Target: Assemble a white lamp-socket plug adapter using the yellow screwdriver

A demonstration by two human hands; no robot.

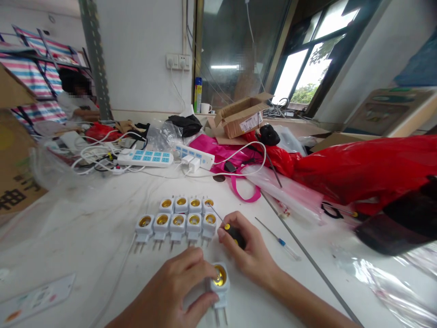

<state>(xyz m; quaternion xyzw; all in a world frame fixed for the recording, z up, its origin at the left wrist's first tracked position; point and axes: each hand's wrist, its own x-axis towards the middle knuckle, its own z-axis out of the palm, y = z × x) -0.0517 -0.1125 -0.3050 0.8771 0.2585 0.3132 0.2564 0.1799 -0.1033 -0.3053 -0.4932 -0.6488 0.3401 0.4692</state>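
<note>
Brightness: the scene is bright and even, daylight mixed with indoor light.
Light source: the window [307, 68] at the upper right is overexposed, nearly white.
Reflection: a ceiling lamp shows as a streak in the dark glass panel [223, 67].
Shadows: soft and weak on the white table [85, 237].
Glare: shiny spots on the red plastic bag [368, 164].
Distortion: wide lens, edges bend and stretch.
Blur: the right border is smeared.
</note>
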